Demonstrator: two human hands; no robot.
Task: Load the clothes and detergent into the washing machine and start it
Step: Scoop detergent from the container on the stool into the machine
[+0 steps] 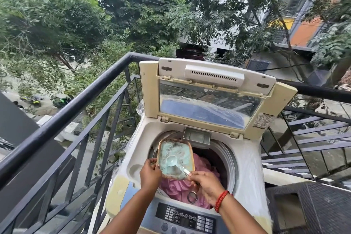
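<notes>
From the head view, both forearms reach forward over the control panel (187, 220) of the washing machine (247, 176). The left hand (150, 174) grips the near-left edge of a detergent box (175, 157) tilted above the drum. The right hand (206, 183) pinches the handle of a pale scoop (171, 160) lying in the powder. Pink clothes (201, 165) fill the drum beneath, under the raised lid (212, 99).

A residential balcony: a top-loading washing machine (190, 157) stands beyond the hands against a black metal railing (76, 104), trees (76, 15) and apartment buildings (303, 30) behind.
</notes>
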